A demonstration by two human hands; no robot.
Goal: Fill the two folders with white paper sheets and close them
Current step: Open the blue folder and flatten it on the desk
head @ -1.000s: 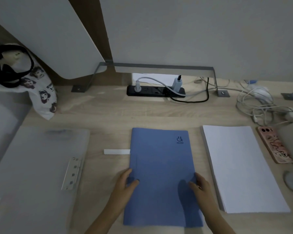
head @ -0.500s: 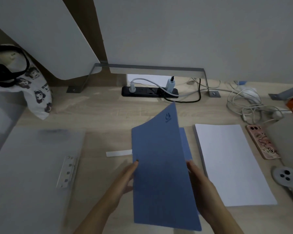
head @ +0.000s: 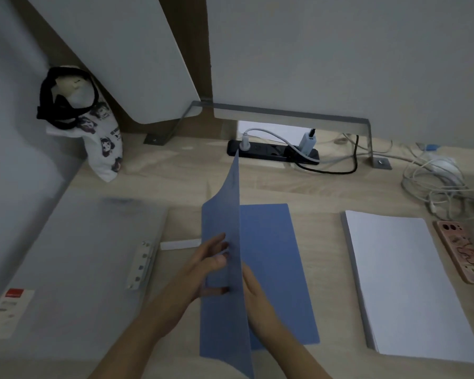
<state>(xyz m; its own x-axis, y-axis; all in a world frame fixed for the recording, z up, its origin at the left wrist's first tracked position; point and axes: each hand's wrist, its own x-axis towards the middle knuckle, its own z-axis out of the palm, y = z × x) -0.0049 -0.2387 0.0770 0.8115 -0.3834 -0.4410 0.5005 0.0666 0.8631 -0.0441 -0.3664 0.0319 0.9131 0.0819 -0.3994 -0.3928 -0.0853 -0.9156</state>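
A: Pale wooden desk (head: 175, 181), grey partition panels behind, dim light. Where's the folder?

B: The blue folder (head: 274, 269) lies in the middle of the desk, its back leaf flat and the front cover standing nearly upright. The left hand (head: 203, 272) pinches that cover near its free edge, fingers spread on the outer face — it looks like a grip for swinging the cover over to the left.

A: And the other hand?

B: The right hand (head: 257, 299) sits just behind the raised cover, open and flat, seemingly steadying the lower leaf so the folder doesn't slide. Its fingertips are hidden, so I can't tell more.

A: Paper?

B: The stack of white sheets (head: 405, 285) lies just beside the folder on the right, within reach of the right hand. None is inside yet, as far as I can see.

A: The second one?

B: A translucent grey folder (head: 74, 258) lies to the left, with a metal clip (head: 141, 266) at its edge — untouched. A phone (head: 463, 250) and loose cables (head: 435, 184) lie further right, clear of the work.
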